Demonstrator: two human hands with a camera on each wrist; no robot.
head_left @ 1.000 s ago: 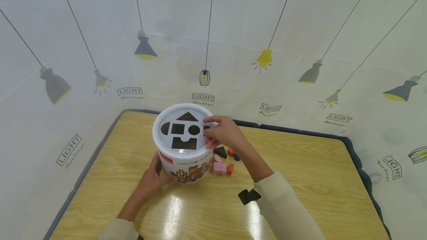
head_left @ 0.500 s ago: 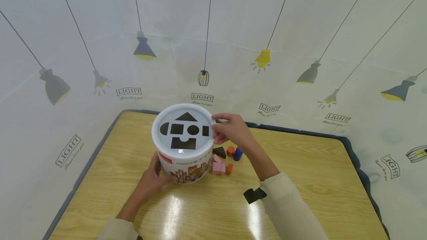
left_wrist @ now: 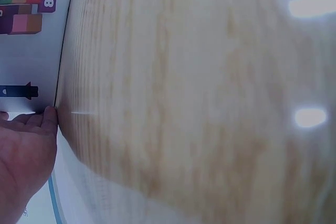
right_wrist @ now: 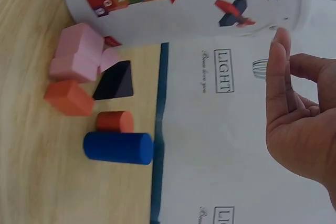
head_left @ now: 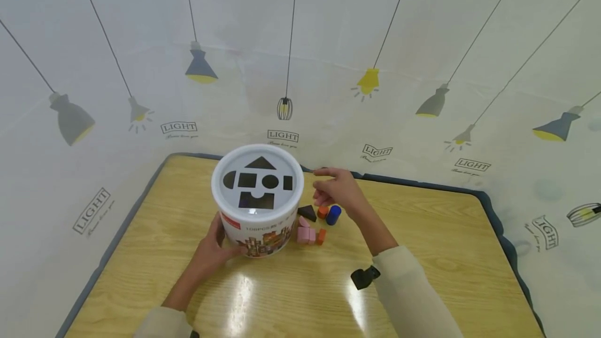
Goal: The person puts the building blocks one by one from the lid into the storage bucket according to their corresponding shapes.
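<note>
Shape-sorter bucket (head_left: pixel 257 207) stands on surface (head_left: pixel 422 254), lid on. Left hand (head_left: pixel 211 246) presses its side, fingers flat. Right hand (head_left: pixel 338 192) hovers empty, loosely open. Blocks (head_left: pixel 315 220) remain outside, apparently unsorted.

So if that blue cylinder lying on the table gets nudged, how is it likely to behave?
The blue cylinder lies on its side on the smooth, glossy table, so a sideways push would probably roll it. The orange cylinder right beside it may stop a roll that way. It looks like a solid painted block: likely stiff, light, and easy to pinch.
</note>
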